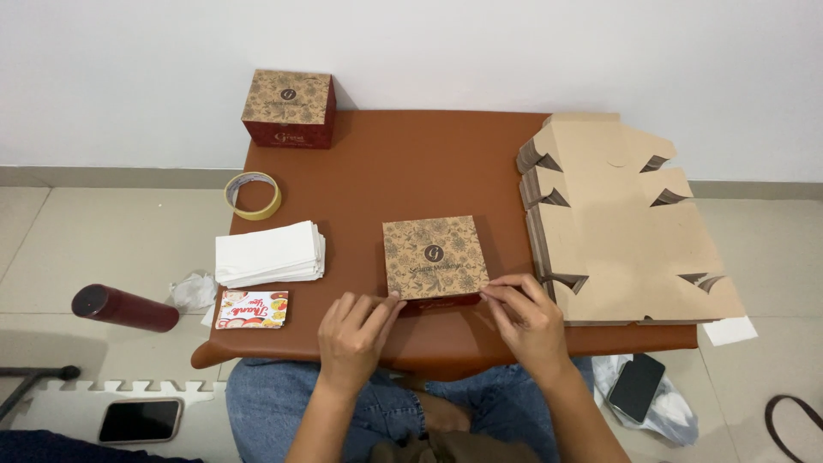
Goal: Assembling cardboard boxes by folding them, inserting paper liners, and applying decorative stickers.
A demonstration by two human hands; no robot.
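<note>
A folded brown cardboard box (434,255) with a flower print and dark red sides sits in the middle of the low brown table (403,163). My left hand (353,336) presses its fingertips on the box's near left corner. My right hand (525,315) pinches the near right corner of the same box. Both hands rest on the table's front part, above my knees in blue jeans.
A second closed box (289,108) stands at the far left corner. A stack of flat unfolded boxes (617,227) fills the right side. At left lie white paper sheets (269,255), a tape roll (253,195), colourful cards (252,309). A dark bottle (124,308) and two phones (140,420) (636,387) lie on the floor.
</note>
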